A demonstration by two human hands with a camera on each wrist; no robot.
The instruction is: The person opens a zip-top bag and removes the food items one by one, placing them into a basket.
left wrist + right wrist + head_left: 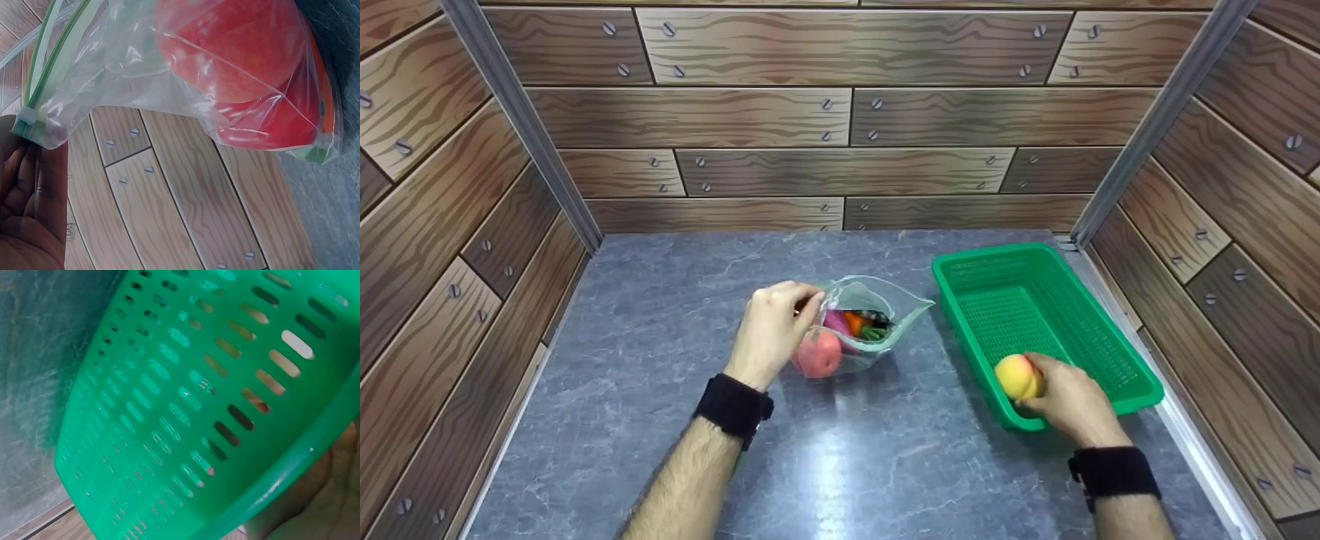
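My left hand (771,326) pinches the corner of a clear zip bag (874,361), whose mouth gapes open above the table. At that corner, the left wrist view shows a white slider (26,115) on the green zip strip. Inside the bag are a round reddish fruit (819,354), something pink (837,321), an orange piece (853,324) and dark and green items. My right hand (1076,401) reaches into a green plastic basket (960,319) and grips a yellow-red peach (1016,376) near its front end. In the right wrist view the basket's slotted wall hides the peach.
The basket stands on the right of a grey marbled table (660,300), close to the right wall. Wood-patterned panels (840,112) enclose the table at the back and both sides, with grey metal posts (521,112) at the back corners.
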